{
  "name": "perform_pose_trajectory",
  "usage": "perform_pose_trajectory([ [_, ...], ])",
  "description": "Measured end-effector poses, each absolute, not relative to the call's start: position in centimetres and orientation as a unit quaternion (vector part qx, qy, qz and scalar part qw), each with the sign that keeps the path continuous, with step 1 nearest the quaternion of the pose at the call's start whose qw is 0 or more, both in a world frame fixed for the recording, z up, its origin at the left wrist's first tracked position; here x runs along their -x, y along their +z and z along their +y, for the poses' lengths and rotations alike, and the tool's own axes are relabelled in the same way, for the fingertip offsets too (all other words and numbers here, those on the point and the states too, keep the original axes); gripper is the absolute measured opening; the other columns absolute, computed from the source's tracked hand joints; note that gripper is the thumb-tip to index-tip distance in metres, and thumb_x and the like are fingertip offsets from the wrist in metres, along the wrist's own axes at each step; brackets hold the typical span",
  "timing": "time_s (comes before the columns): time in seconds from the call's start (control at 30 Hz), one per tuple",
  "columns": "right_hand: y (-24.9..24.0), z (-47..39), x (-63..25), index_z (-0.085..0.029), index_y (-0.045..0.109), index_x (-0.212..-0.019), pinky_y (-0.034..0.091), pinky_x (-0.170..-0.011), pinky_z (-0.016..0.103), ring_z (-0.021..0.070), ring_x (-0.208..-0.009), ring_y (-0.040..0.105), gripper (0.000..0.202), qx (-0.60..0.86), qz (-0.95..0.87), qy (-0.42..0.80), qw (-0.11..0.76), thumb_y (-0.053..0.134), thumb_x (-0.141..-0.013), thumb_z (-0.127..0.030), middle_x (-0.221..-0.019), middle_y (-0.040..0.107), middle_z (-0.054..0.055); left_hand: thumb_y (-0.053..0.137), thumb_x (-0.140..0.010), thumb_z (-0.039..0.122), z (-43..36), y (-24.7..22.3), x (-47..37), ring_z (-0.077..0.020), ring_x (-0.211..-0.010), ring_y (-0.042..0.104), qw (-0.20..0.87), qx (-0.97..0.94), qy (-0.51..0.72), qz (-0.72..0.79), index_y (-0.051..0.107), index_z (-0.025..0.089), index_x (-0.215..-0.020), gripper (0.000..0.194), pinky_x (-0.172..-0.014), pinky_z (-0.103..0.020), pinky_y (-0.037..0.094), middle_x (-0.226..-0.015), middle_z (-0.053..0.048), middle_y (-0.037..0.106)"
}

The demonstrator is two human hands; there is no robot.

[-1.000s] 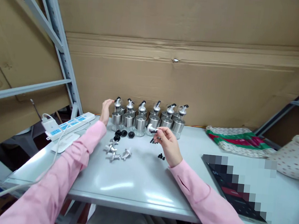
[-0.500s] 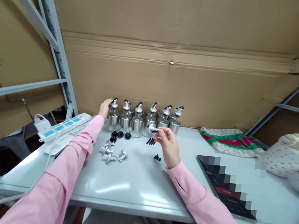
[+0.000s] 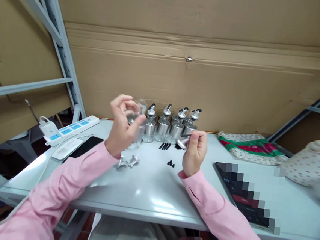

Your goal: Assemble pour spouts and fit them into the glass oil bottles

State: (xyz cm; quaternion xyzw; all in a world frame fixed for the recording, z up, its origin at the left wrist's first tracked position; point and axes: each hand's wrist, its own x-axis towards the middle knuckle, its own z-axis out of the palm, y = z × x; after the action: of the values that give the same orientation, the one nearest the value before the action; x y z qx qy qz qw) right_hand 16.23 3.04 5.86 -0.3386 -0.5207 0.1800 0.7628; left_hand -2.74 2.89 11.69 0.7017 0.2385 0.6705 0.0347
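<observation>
My left hand [image 3: 124, 126] is wrapped round a glass bottle [image 3: 138, 133], which is smeared by motion and has no spout visible on it. To the right, my right hand [image 3: 195, 153] pinches a silver pourer spout [image 3: 182, 143] with a black stopper, tilted above the table. Behind the hands stand several steel-banded bottles [image 3: 163, 127] topped with black-and-silver spouts. Small black strips [image 3: 164, 146] and small black caps [image 3: 170, 163] lie between the hands. Silver spout parts [image 3: 133, 161] rest below my left hand, which partly hides them.
A power strip [image 3: 71, 130], a white device [image 3: 67, 148] and a black phone [image 3: 85, 147] lie at the left. On the right are a dark tablet-like device [image 3: 235, 191], a patterned cloth [image 3: 253, 147] and a dotted container [image 3: 311, 161]. Cardboard [image 3: 191, 85] rises behind the table [image 3: 129, 204].
My left hand has come from the back row toward the middle, now holding a bottle. My right hand has moved slightly right and turned the spout. The view has shifted slightly.
</observation>
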Motion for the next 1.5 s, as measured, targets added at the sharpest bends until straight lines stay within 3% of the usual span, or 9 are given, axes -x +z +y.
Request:
perform_pose_trajectory([
  [0.13, 6.8, 2.4, -16.3, -0.021, 0.042, -0.070, 0.027, -0.045, 0.021, 0.0075, -0.047, 0.032, 0.029, 0.336, -0.523, 0.155, 0.768, 0.045, -0.085, -0.044, -0.058, 0.036, -0.005, 0.053, -0.082, 0.021, 0.0, 7.9, 0.4, -0.0128, -0.087, 0.053, 0.216, -0.750, 0.580, 0.234, 0.020, 0.033, -0.119, 0.051, -0.076, -0.030, 0.049, -0.090, 0.000, 0.041],
  [0.4, 8.6, 1.4, -15.4, -0.021, 0.045, -0.071, 0.029, -0.043, 0.020, 0.0067, -0.047, 0.038, 0.027, 0.294, -0.602, 0.153, 0.726, 0.046, -0.086, -0.044, -0.059, 0.041, -0.004, 0.056, -0.079, 0.015, -0.6, 5.4, -0.4, -0.0134, -0.089, 0.052, 0.309, -0.778, 0.508, 0.202, 0.017, 0.035, -0.122, 0.061, -0.082, -0.036, 0.049, -0.088, 0.001, 0.039],
  [0.73, 9.3, 0.5, -15.0, -0.022, 0.043, -0.073, 0.033, -0.044, 0.021, 0.0071, -0.049, 0.039, 0.029, 0.274, -0.597, 0.157, 0.738, 0.046, -0.084, -0.048, -0.061, 0.040, -0.003, 0.062, -0.076, 0.019, 0.2, 4.8, -0.3, -0.0141, -0.087, 0.053, 0.303, -0.801, 0.485, 0.180, 0.018, 0.038, -0.130, 0.072, -0.080, -0.034, 0.051, -0.090, 0.000, 0.043],
  [1.2, 9.6, 0.2, -15.0, -0.019, 0.051, -0.070, 0.037, -0.051, 0.021, 0.0076, -0.054, 0.043, 0.030, 0.283, -0.693, 0.251, 0.614, 0.049, -0.083, -0.045, -0.062, 0.048, -0.003, 0.063, -0.075, 0.018, 0.4, 4.8, -0.3, -0.0118, -0.083, 0.051, 0.318, -0.795, 0.485, 0.176, 0.029, 0.032, -0.118, 0.057, -0.078, -0.032, 0.052, -0.090, 0.001, 0.045],
  [1.37, 8.5, 0.8, -15.0, -0.019, 0.051, -0.069, 0.038, -0.052, 0.022, 0.0091, -0.057, 0.045, 0.031, 0.240, -0.695, 0.308, 0.604, 0.049, -0.083, -0.046, -0.064, 0.049, -0.002, 0.065, -0.074, 0.018, 0.6, 4.8, -0.3, -0.0103, -0.083, 0.050, 0.322, -0.792, 0.494, 0.160, 0.036, 0.031, -0.107, 0.046, -0.076, -0.031, 0.052, -0.092, 0.001, 0.043],
  [1.5, 6.5, 0.9, -14.8, -0.021, 0.050, -0.076, 0.041, -0.062, 0.025, 0.0118, -0.068, 0.049, 0.023, 0.181, -0.670, 0.388, 0.606, 0.051, -0.082, -0.043, -0.075, 0.050, 0.000, 0.066, -0.073, 0.020, 1.3, 4.5, -0.1, -0.0095, -0.082, 0.051, 0.335, -0.788, 0.498, 0.139, 0.038, 0.030, -0.105, 0.044, -0.075, -0.030, 0.053, -0.094, 0.001, 0.044],
])
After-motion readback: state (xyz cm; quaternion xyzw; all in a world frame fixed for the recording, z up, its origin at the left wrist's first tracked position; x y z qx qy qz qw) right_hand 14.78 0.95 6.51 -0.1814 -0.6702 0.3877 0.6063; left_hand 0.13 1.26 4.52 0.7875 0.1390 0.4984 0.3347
